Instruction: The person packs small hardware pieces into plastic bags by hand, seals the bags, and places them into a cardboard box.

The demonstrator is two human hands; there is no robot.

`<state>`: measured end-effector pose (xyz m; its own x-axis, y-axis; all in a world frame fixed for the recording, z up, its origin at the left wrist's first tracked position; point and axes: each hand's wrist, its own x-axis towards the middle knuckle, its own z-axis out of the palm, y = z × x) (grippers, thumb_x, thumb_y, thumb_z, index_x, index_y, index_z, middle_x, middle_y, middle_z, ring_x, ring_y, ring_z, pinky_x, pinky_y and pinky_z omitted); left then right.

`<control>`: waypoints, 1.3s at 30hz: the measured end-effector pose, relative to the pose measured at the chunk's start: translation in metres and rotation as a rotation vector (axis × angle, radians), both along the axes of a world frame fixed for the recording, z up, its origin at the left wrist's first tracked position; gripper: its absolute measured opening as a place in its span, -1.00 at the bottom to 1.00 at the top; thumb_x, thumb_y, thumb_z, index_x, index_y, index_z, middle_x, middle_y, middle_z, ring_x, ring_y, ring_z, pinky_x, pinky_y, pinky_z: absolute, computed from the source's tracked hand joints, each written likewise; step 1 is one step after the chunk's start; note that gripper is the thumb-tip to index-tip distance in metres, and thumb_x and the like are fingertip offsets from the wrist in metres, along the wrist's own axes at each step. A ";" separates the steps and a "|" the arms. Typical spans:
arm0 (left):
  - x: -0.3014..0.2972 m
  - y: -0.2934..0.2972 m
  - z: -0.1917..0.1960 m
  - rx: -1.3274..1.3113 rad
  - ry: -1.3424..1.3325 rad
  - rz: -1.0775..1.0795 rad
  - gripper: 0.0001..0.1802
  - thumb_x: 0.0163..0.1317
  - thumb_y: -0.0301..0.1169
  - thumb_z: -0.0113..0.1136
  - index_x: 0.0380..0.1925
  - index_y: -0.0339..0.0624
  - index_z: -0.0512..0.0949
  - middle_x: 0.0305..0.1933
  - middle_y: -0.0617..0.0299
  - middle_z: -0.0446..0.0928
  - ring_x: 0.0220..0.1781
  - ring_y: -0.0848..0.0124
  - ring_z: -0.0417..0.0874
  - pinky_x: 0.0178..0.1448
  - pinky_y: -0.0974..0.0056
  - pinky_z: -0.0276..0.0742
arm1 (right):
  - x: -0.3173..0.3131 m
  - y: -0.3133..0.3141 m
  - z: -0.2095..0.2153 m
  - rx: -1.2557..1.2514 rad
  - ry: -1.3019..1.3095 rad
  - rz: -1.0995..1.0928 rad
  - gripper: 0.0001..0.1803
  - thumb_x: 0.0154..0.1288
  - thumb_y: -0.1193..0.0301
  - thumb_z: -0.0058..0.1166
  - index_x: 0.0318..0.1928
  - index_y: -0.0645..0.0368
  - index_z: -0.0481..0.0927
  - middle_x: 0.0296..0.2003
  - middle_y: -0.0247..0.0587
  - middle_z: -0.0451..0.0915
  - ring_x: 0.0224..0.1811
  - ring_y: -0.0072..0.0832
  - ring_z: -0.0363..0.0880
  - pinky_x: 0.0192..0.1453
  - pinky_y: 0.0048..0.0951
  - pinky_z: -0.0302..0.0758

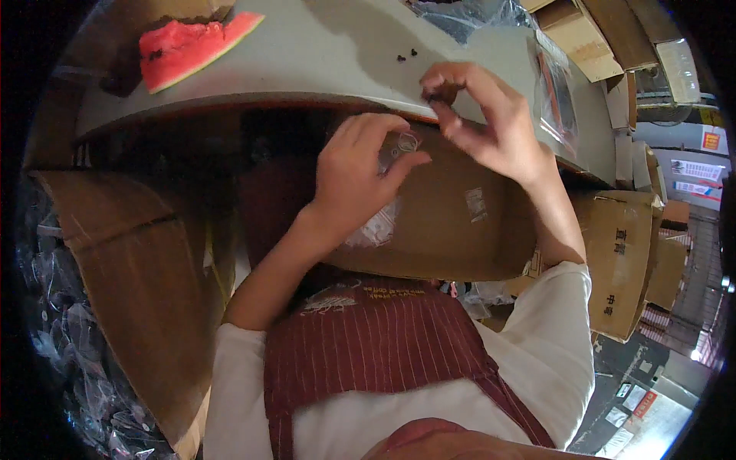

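Observation:
My left hand (pixel 359 165) is above an open cardboard box, its fingers and thumb curled round a small clear plastic piece (pixel 406 142) with a ring shape in it. Its exact kind is hard to make out. To the right, my right hand (pixel 491 119) pinches a small dark piece (pixel 435 98) between thumb and forefinger near the table's front edge. Two small black pieces (pixel 407 55) lie on the table just beyond that hand. Inside the cardboard box (pixel 437 230) are small clear plastic bags (pixel 376 228).
A cut watermelon slice (pixel 192 50) rests on the grey table (pixel 322 57) at the far left. Clear plastic wrapping (pixel 471 17) and a flat plastic packet (pixel 557 100) lie to the right. At left, a large carton (pixel 138 284) stands beside heaped clear plastic items (pixel 77 360). More cartons (pixel 617 261) stand right.

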<state>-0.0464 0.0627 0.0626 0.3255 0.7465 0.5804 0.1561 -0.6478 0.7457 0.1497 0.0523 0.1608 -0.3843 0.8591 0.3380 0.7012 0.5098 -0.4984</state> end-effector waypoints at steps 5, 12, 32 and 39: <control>0.001 0.001 0.003 0.110 -0.013 -0.005 -0.61 0.07 -0.29 0.50 -0.17 -0.18 0.55 -0.19 0.10 0.62 -0.12 0.06 0.65 -0.06 0.11 0.57 | -0.008 -0.021 -0.006 0.049 0.007 0.115 -0.59 0.15 0.67 0.21 0.04 0.19 0.55 -0.14 -0.07 0.63 -0.15 -0.14 0.67 -0.06 -0.27 0.60; 0.004 0.001 -0.002 0.106 -0.030 -0.028 -0.60 0.07 -0.29 0.51 -0.16 -0.18 0.55 -0.20 0.10 0.62 -0.13 0.07 0.65 -0.08 0.11 0.56 | -0.002 0.015 -0.004 0.197 -0.071 -0.156 -0.73 0.19 0.58 0.22 -0.07 0.16 0.63 -0.22 -0.09 0.64 -0.18 -0.06 0.65 -0.11 -0.20 0.59; -0.011 0.003 0.006 0.089 -0.032 0.028 -0.61 0.06 -0.31 0.51 -0.19 -0.20 0.56 -0.20 0.09 0.61 -0.14 0.06 0.63 -0.07 0.11 0.56 | -0.027 -0.016 -0.006 0.004 0.114 0.005 -0.73 0.13 0.76 0.18 -0.16 0.22 0.71 -0.24 -0.09 0.68 -0.22 -0.19 0.71 -0.20 -0.32 0.61; -0.010 -0.004 0.011 0.186 0.068 0.056 -0.58 0.03 -0.30 0.53 -0.18 -0.18 0.54 -0.20 0.12 0.60 -0.10 0.05 0.62 -0.02 0.08 0.56 | -0.030 -0.043 0.000 -0.066 0.123 -0.075 -0.81 0.22 0.66 0.22 -0.15 0.25 0.71 -0.21 -0.09 0.67 -0.22 -0.25 0.70 -0.20 -0.38 0.60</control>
<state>-0.0562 0.0586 0.0736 0.3298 0.6467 0.6877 0.2420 -0.7621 0.6006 0.1196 0.0093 0.1611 -0.2771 0.9057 0.3207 0.6678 0.4215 -0.6135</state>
